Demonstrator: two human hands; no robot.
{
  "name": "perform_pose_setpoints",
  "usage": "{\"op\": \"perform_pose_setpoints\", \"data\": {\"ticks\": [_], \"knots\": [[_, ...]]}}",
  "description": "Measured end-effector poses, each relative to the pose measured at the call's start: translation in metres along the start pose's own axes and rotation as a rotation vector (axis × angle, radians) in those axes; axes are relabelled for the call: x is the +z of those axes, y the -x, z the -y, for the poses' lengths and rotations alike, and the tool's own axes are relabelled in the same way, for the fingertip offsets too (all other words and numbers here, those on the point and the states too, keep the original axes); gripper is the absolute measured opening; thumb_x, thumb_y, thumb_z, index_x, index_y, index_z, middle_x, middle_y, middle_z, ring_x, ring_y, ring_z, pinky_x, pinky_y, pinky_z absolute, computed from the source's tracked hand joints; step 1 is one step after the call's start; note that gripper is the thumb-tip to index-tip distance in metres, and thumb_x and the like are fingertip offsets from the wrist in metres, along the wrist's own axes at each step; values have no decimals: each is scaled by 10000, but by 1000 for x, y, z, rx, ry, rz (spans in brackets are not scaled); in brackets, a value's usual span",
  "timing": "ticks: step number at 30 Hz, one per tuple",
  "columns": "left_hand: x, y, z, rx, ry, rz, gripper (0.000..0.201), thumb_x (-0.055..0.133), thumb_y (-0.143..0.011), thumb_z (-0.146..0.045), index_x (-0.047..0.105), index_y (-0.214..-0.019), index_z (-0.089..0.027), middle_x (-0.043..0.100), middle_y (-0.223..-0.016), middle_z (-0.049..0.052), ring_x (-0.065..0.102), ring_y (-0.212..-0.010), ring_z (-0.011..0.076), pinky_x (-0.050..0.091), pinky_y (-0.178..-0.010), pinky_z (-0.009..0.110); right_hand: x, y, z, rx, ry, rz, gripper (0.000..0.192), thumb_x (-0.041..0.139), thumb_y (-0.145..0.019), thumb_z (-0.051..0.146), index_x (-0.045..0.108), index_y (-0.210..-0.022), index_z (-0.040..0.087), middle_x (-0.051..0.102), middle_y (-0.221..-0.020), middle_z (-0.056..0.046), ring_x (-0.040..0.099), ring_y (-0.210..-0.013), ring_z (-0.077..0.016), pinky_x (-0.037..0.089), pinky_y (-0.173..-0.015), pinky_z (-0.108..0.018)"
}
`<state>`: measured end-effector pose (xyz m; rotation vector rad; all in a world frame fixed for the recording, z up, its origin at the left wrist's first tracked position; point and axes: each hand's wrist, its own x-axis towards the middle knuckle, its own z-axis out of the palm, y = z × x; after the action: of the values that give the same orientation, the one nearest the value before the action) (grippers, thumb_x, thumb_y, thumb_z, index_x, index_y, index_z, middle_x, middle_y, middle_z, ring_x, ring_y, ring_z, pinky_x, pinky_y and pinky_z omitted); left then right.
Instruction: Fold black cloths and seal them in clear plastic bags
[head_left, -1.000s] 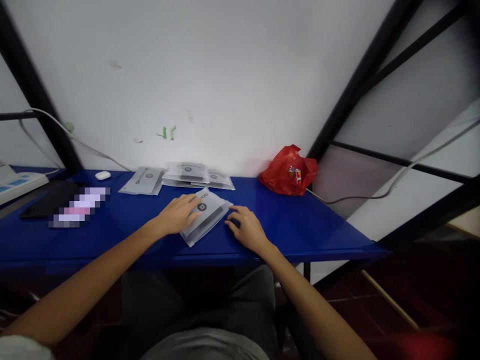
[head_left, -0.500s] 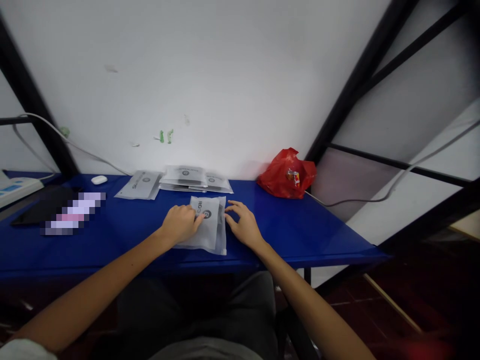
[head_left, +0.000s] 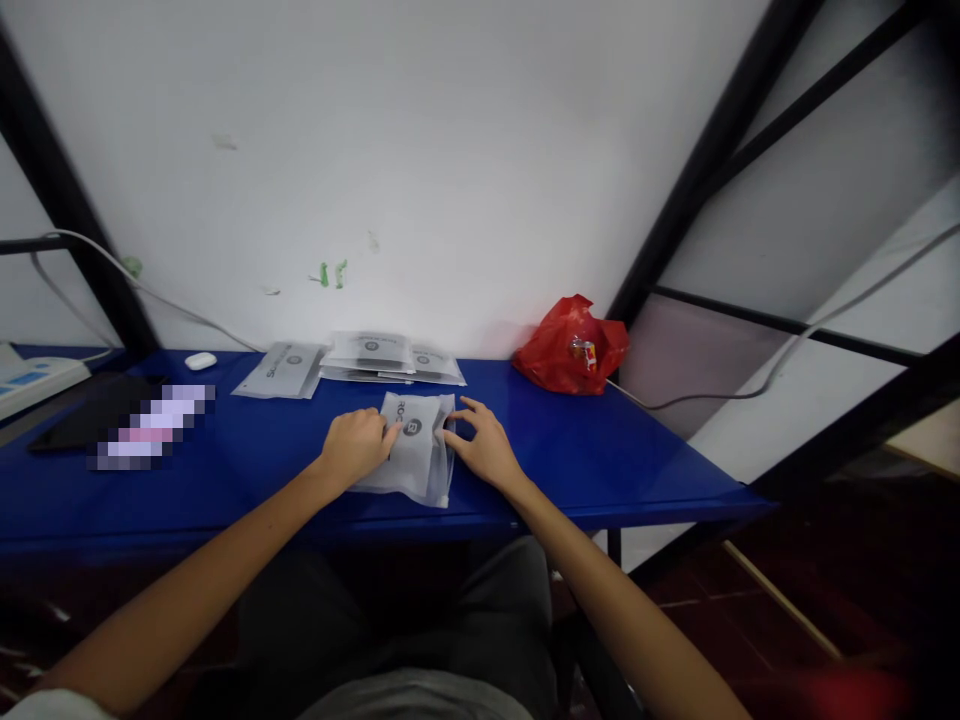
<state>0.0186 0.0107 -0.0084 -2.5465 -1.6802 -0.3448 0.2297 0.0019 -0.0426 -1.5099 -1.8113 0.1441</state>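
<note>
Left hand (head_left: 354, 446) grip loose on grey pouch (head_left: 415, 448); right hand (head_left: 484, 447) fingertips at its edge

Bare forearms, grey trousers

The left hand (head_left: 354, 446) and right hand (head_left: 486, 452) are ungloved; a white sleeve edge shows at seven o'clock, grey trousers at six.

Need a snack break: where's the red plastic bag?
The red plastic bag sits at the blue table's far right, against the wall, right of the packet pile.

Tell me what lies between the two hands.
In the head view, a frosted grey plastic pouch lies on the blue table between left hand and right hand.
</note>
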Motion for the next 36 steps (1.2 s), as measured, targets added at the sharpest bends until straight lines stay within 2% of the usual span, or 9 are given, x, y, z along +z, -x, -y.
{"op": "perform_pose_setpoints", "data": {"ticks": [3, 9, 12, 15, 19, 24, 29, 33, 36], "knots": [[-1, 2, -4, 10, -10, 2, 503, 296, -919, -425, 691, -793, -141, 676, -876, 127, 634, -809, 243, 437, -683, 322, 7, -6, -5, 78, 59, 37, 376, 604, -783, 473, 668, -1023, 191, 489, -1341, -155, 428, -1266, -301, 360, -1009, -503], [-7, -4, 0, -28, 126, 82, 512, 309, -895, -486, 681, -715, -185, 675, -752, 95, 638, -768, 259, 450, -686, 353, 10, -24, -5, 74, 76, 256, 301, 604, -800, 389, 702, -975, 165, 565, -1269, -157, 436, -1268, -311, 405, -988, -442], [-3, -20, 17, -83, 228, -21, 393, 369, -878, -431, 657, -988, -188, 672, -999, 99, 624, -900, 250, 457, -763, 355, 6, -30, -2, 7, -1, 300, 174, 621, -779, 271, 725, -895, 193, 626, -1201, -97, 467, -1249, -275, 416, -987, -383], [6, -37, 36, -120, 240, -76, 458, 392, -869, -385, 542, -1209, -118, 576, -1217, 166, 562, -1076, 267, 435, -860, 367, 3, -33, -1, -91, -70, 313, 135, 610, -769, 206, 731, -811, 246, 656, -1156, -17, 529, -1188, -238, 431, -974, -373], [11, -47, 53, -31, 326, 99, 372, 378, -866, -338, 650, -1011, -131, 655, -1097, 146, 591, -1032, 254, 433, -846, 335, 1, -37, -6, -177, -124, 398, 131, 618, -773, 247, 728, -836, 277, 676, -1116, 3, 519, -1201, -234, 430, -975, -395], [5, -41, 60, -13, 436, 248, 293, 439, -820, -377, 655, -794, -180, 707, -905, 68, 626, -846, 203, 436, -735, 279, 0, -39, -9, -129, -102, 410, 176, 586, -807, 327, 721, -865, 230, 658, -1152, -63, 435, -1278, -263, 380, -1016, -435], [4, -30, 57, -53, 519, 249, 252, 465, -784, -356, 622, -777, -159, 692, -823, 59, 612, -781, 184, 425, -668, 256, 3, -35, 4, -87, -53, 432, 228, 629, -762, 374, 723, -895, 215, 612, -1229, -86, 422, -1281, -310, 365, -1025, -463], [2, -22, 54, -76, 509, 217, 217, 461, -782, -299, 623, -790, -155, 682, -790, 59, 605, -729, 167, 415, -647, 251, 7, -32, 16, -192, -115, 473, 173, 609, -764, 251, 732, -887, 257, 670, -1133, -20, 494, -1225, -270, 352, -1046, -435], [-1, -13, 58, -90, 503, 140, 203, 456, -782, -279, 621, -772, -161, 657, -711, 36, 583, -667, 153, 399, -612, 247, 8, -32, 18, -201, -155, 463, 154, 606, -771, 272, 734, -856, 257, 644, -1184, -18, 499, -1220, -257, 399, -1010, -412]]}}
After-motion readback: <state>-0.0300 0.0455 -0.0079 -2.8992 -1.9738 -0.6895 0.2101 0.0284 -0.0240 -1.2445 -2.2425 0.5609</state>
